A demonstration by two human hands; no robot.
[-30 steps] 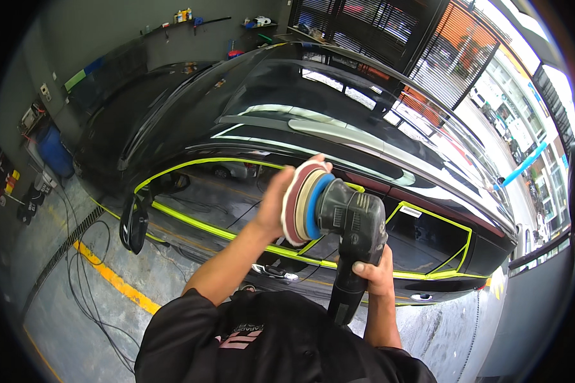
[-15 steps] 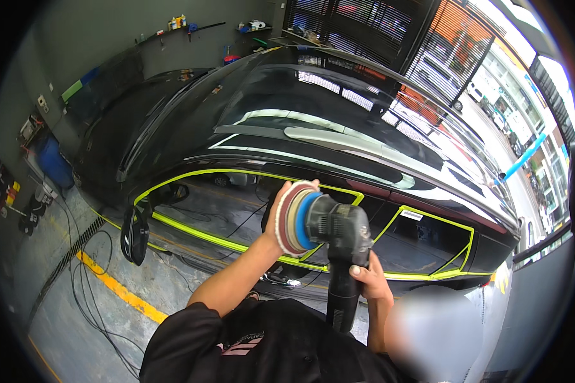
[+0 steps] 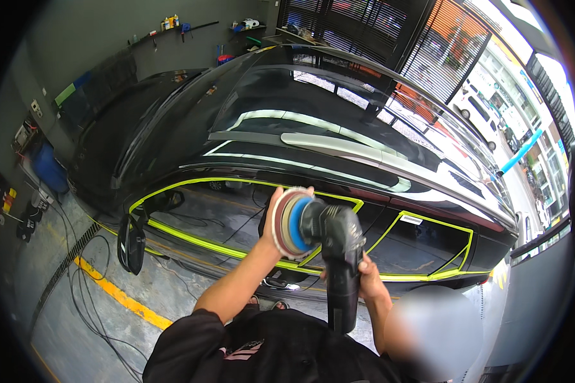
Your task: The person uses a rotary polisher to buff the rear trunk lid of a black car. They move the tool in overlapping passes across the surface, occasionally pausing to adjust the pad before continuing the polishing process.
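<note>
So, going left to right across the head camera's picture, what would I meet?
Blue container → car's side mirror → person's left hand → polisher's black body → person's right hand → bright-blue pole.

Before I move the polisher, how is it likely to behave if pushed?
The polisher looks rigid, with its thick black body. Its bulky head probably makes it apt to tip. The round pad may give slightly, as its edge looks soft.
</note>
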